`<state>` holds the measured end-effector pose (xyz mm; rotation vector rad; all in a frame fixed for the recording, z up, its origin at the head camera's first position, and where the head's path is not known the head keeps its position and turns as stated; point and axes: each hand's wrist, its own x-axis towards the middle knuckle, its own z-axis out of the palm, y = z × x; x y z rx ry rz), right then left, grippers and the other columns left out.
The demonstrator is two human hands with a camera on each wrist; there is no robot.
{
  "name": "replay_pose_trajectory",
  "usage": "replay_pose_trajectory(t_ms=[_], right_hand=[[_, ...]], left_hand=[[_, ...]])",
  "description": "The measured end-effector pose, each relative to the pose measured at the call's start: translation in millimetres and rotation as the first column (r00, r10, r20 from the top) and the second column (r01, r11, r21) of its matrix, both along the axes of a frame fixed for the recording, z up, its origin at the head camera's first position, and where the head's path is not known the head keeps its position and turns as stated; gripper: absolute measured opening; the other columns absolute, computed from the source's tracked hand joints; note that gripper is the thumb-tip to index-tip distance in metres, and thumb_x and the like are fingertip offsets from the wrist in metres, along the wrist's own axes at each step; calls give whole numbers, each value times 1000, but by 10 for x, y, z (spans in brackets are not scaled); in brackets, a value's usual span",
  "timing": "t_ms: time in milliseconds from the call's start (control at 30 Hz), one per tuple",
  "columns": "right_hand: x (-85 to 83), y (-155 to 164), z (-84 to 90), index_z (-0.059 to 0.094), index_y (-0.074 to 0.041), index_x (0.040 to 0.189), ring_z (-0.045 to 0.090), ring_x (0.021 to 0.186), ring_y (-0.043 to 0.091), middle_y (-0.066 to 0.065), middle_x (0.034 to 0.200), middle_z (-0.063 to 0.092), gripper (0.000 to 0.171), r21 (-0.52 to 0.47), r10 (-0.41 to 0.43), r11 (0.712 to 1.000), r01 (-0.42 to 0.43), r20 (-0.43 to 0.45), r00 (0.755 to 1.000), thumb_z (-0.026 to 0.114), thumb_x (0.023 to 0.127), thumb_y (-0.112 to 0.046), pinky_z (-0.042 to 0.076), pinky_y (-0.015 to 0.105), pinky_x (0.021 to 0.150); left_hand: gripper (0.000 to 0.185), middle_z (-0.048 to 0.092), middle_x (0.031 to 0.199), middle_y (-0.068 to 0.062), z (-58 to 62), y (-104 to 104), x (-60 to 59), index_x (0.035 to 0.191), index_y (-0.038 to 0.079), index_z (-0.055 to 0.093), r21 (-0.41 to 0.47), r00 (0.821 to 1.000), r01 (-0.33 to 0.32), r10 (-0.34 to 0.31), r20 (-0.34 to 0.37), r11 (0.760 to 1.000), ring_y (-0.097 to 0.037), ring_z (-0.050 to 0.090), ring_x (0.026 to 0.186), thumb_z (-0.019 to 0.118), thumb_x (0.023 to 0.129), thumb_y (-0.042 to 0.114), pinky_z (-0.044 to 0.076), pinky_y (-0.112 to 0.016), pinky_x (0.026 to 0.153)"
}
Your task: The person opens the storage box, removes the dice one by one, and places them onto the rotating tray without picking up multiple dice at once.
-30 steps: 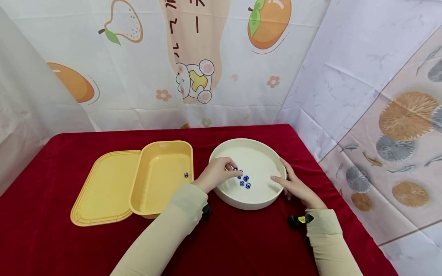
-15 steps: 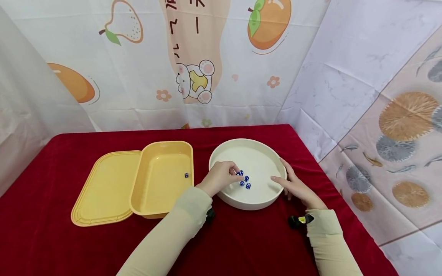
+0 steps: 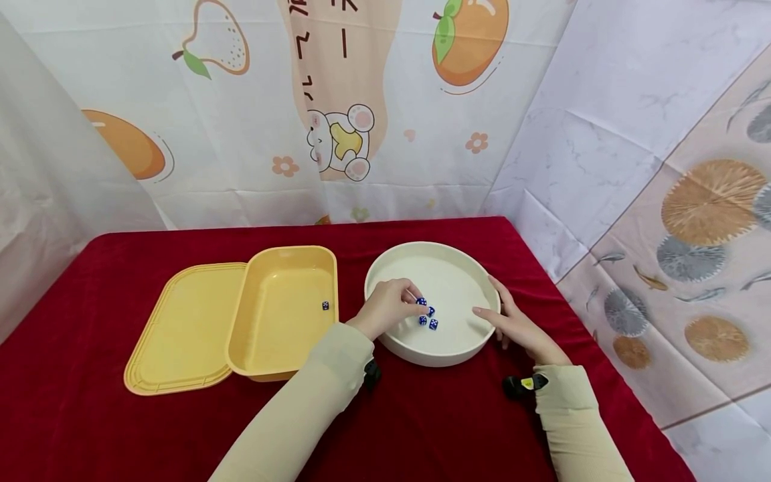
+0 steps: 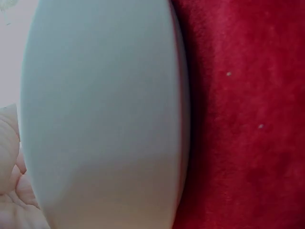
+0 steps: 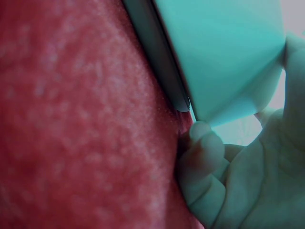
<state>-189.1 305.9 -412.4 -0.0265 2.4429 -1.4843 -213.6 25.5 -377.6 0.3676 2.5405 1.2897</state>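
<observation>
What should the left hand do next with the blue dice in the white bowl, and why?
Probably lift one die out and carry it to the yellow box. The left hand has its fingertips on the blue dice in the white bowl, one die already lies in the box, and the right hand rests against the bowl's rim, steadying it.

Head view high, facing forward-down over the table, both wrist views pressed close — sharing the white bowl wall
</observation>
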Motion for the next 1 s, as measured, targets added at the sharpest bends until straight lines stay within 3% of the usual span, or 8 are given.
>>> replay_pose_trajectory(t_ms=[333, 533, 1000], right_hand=[[-4, 8, -3, -4, -29, 159, 47, 52, 15, 4, 64, 48, 91, -5, 3, 1000, -3, 0, 1000, 61, 96, -34, 45, 32, 46], [-9, 4, -7, -4, -29, 159, 47, 52, 15, 4, 65, 48, 90, -3, 1, 1000, -1, 1, 1000, 61, 96, -34, 45, 32, 46], [1, -2, -10, -4, -29, 159, 48, 53, 15, 4, 65, 48, 90, -2, 1, 1000, -1, 4, 1000, 60, 97, -34, 45, 32, 46]], left_hand=[[20, 72, 90, -3, -43, 93, -148, 96, 13, 69, 30, 1000, 9, -10, 10, 999, -15, 62, 88, 81, 83, 23, 49, -25, 71], [20, 67, 88, -1, -117, 161, -199, 94, 14, 69, 2, 1000, -9, 9, 25, 1000, -13, 61, 84, 81, 83, 25, 49, -26, 73], [18, 65, 86, -2, -180, 249, -301, 95, 14, 70, -52, 1000, -12, 11, -25, 999, -13, 59, 82, 80, 84, 25, 48, -25, 71]])
